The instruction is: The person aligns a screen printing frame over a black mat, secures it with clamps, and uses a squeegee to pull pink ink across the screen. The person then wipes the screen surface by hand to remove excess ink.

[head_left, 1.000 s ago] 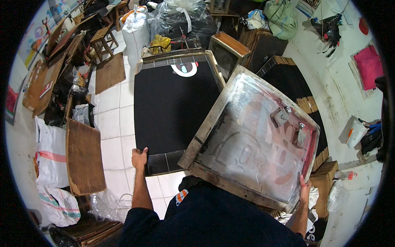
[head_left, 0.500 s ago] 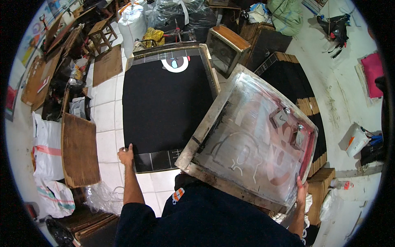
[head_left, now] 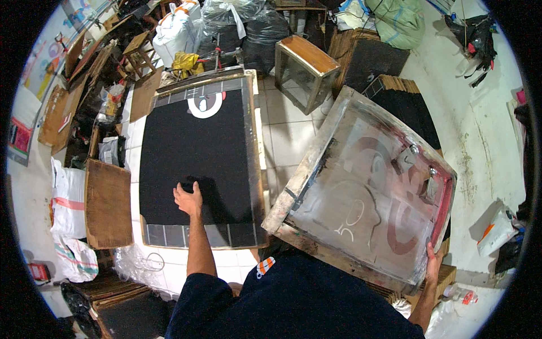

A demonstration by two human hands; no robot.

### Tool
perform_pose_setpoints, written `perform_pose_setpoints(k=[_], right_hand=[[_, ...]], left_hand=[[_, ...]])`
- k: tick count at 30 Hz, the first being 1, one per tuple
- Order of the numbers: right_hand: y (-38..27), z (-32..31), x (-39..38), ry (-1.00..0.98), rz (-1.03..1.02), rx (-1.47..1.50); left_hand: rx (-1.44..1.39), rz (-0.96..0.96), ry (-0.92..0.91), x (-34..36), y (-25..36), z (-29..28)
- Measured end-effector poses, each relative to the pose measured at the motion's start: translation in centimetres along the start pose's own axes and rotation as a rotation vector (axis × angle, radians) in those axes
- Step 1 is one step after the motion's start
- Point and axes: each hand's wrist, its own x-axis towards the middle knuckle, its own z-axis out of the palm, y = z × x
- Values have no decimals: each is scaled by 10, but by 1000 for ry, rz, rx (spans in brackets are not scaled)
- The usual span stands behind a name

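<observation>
A black cloth (head_left: pixel 192 144) lies on a gridded board (head_left: pixel 192 237) at the middle left, with a white, red and grey printed design (head_left: pixel 212 110) near its far end. My left hand (head_left: pixel 189 198), fingers apart, is over the cloth's lower middle and casts a shadow on it; whether it touches cannot be told. My right hand (head_left: pixel 432 260) grips the right side of a large wooden screen frame (head_left: pixel 296 189), held tilted at the right. The frame's translucent, paint-smeared mesh shows faint outlines, a red stain along its right side and two metal fittings (head_left: pixel 405 160).
Brown panels (head_left: pixel 107 203), white sacks (head_left: pixel 68 192) and piled boards line the left. Tied bags (head_left: pixel 395 22) and a smaller wooden frame (head_left: pixel 307 51) stand behind. Stacked boards with black cloth (head_left: pixel 403 110) lie beyond the screen. A white wall (head_left: pixel 474 130) runs along the right.
My left hand has left the board's lower left edge and moved right over the cloth. The board now sits farther left in view, the screen slightly right, with more tiled floor showing between them.
</observation>
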Motion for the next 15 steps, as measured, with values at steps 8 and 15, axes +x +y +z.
perform_pose_setpoints(k=[8, 15], right_hand=[[5, -24, 90, 6, 0, 12], [-16, 8, 166, -9, 54, 74]], left_hand=[[-66, -18, -120, -49, 112, 50], [-114, 79, 24, 11, 219, 109]])
